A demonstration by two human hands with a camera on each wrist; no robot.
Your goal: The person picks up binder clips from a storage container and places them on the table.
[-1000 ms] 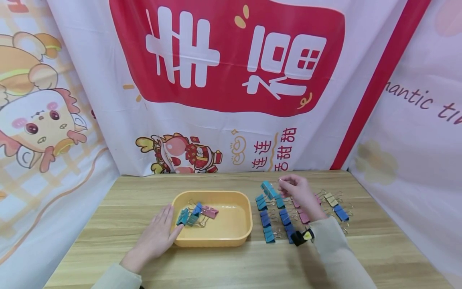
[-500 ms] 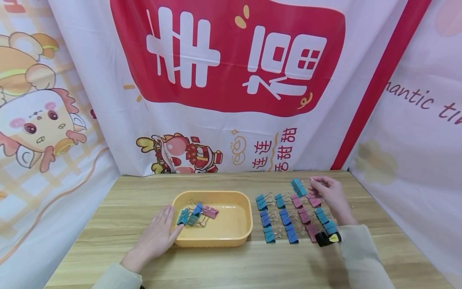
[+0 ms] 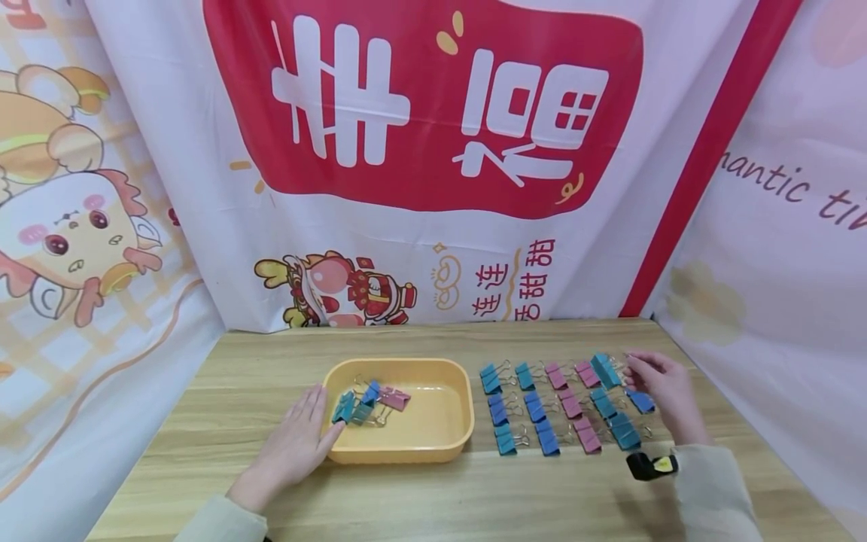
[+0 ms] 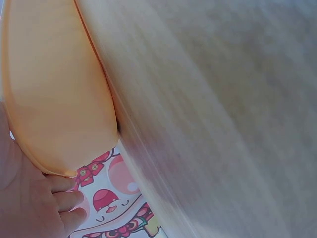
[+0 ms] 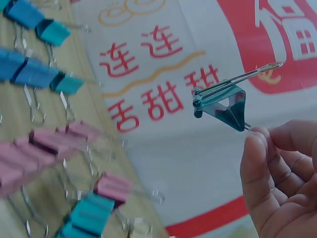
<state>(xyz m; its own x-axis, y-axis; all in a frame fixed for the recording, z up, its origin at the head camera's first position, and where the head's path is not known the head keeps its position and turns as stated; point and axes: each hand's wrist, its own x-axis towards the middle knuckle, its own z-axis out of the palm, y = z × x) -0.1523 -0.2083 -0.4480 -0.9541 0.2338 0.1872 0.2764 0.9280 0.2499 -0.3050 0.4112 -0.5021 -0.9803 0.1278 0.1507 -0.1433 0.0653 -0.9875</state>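
My right hand [image 3: 660,384] pinches a teal binder clip [image 3: 606,371] by a wire handle, over the right end of the laid-out clips. In the right wrist view, thumb and forefinger grip one handle of this binder clip [image 5: 223,104], and its other handle points up to the right. My left hand [image 3: 294,436] rests with extended fingers against the left side of a yellow plastic tray [image 3: 433,454]. Inside the tray's left half lie several teal, blue and pink binder clips [image 3: 395,398]. The left wrist view shows the left fingers [image 4: 67,201] along the tray's edge.
Right of the tray, binder clips stand in columns on the wooden table [image 3: 406,504]: teal and blue, then pink clips [image 3: 571,404], then more teal. A blue clip [image 3: 640,400] lies beside the right hand. A printed cloth [image 3: 433,263] hangs behind the table.
My right hand has carried the teal binder clip rightward, from above the leftmost columns to the right end, and lower over the last half second. The left hand stays on the tray.
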